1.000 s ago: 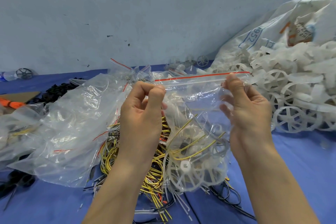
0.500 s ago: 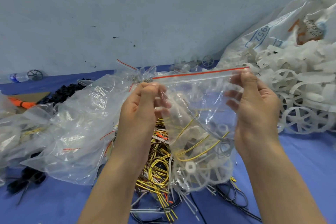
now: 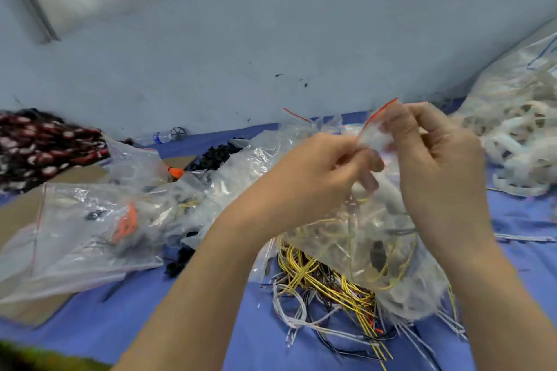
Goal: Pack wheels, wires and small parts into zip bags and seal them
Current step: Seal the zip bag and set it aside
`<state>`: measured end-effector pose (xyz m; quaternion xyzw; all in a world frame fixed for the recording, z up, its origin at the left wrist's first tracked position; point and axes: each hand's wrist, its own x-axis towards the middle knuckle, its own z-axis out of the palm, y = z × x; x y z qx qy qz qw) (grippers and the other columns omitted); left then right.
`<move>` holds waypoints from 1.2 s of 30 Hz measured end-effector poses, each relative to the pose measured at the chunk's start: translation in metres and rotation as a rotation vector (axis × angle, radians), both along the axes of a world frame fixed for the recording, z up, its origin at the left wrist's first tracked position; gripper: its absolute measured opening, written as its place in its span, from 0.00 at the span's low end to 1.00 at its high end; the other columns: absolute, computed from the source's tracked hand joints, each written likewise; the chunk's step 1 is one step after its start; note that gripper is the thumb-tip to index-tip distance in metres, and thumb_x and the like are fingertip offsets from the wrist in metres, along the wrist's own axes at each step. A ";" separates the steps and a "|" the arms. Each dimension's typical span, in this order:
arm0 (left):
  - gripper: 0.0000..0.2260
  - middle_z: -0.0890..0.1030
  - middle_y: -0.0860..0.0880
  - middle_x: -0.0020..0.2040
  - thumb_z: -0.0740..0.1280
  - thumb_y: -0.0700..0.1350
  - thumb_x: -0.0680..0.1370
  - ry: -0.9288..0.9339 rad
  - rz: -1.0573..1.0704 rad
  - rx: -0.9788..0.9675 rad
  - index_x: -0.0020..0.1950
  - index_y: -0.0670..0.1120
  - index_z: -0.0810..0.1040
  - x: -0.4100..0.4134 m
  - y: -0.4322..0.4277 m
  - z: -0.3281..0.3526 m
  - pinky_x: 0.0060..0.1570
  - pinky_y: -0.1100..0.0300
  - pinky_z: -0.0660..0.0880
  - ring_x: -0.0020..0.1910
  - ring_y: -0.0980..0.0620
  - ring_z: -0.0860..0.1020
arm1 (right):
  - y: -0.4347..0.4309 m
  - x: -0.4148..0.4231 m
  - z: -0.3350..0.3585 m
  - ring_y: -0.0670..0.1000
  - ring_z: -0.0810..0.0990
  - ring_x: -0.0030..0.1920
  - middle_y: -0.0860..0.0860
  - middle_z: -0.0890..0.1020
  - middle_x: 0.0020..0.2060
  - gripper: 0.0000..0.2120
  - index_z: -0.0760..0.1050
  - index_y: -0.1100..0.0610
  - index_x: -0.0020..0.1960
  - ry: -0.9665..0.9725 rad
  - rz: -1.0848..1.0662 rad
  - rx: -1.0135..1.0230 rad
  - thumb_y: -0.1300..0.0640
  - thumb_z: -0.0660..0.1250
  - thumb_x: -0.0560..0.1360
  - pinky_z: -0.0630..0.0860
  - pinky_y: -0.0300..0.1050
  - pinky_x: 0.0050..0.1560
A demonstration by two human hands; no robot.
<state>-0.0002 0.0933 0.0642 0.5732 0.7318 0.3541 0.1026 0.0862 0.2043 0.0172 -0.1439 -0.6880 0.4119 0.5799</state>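
Bag [image 3: 355,238], clear, red-lined zip, is held up over the wire pile [image 3: 328,289] at centre, above the blue cloth [image 3: 524,220]. Yellow wires and pale wheel shapes are seen inside it; blurred, no more can be told.

Head view. The bag top is pinched by both hands, close together. Left hand [image 3: 325,169]: fingers curled, thumb and forefinger closed on the zip strip [image 3: 376,117] at its lower end. Right hand [image 3: 437,153]: fingers bent, tips pinching the strip's upper end beside the left hand. The strip is tilted, rising to the right.

Step judged: sealing of a filled bag, near its end. Whether the zip is fully shut cannot be told. Next move would call for a last press along the strip, then the bag set aside with the packed bags [image 3: 81,229] lying left.

More bags [image 3: 247,166] are heaped behind the left hand. White wheels [image 3: 518,141] are piled far right, black parts [image 3: 217,153] left of centre.

Against the earlier frames: the hands, then held well apart at the two ends of a level strip, have been brought together; the strip has been tipped; the camera has been swung left, so the wheels are now at the right edge and dark patterned cloth [image 3: 39,147] is shown far left.
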 end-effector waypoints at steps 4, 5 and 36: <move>0.11 0.85 0.50 0.38 0.59 0.44 0.84 -0.176 0.176 0.084 0.47 0.45 0.78 -0.038 -0.006 0.016 0.24 0.63 0.73 0.29 0.50 0.82 | -0.018 -0.008 0.003 0.46 0.77 0.52 0.47 0.77 0.54 0.10 0.76 0.46 0.61 -0.018 -0.089 0.119 0.48 0.60 0.83 0.74 0.49 0.55; 0.11 0.84 0.52 0.35 0.59 0.44 0.84 -0.201 0.256 0.175 0.46 0.47 0.79 -0.052 -0.011 0.026 0.23 0.64 0.72 0.27 0.53 0.81 | -0.021 -0.008 0.002 0.50 0.76 0.55 0.48 0.75 0.57 0.13 0.74 0.49 0.65 -0.031 -0.115 0.149 0.50 0.59 0.83 0.73 0.51 0.58; 0.34 0.78 0.39 0.62 0.70 0.27 0.53 0.991 0.471 -0.346 0.57 0.47 0.83 -0.123 -0.144 -0.125 0.58 0.34 0.74 0.61 0.33 0.76 | -0.011 -0.011 -0.043 0.47 0.75 0.55 0.44 0.72 0.58 0.14 0.73 0.46 0.64 -0.394 0.019 0.066 0.52 0.58 0.80 0.75 0.56 0.56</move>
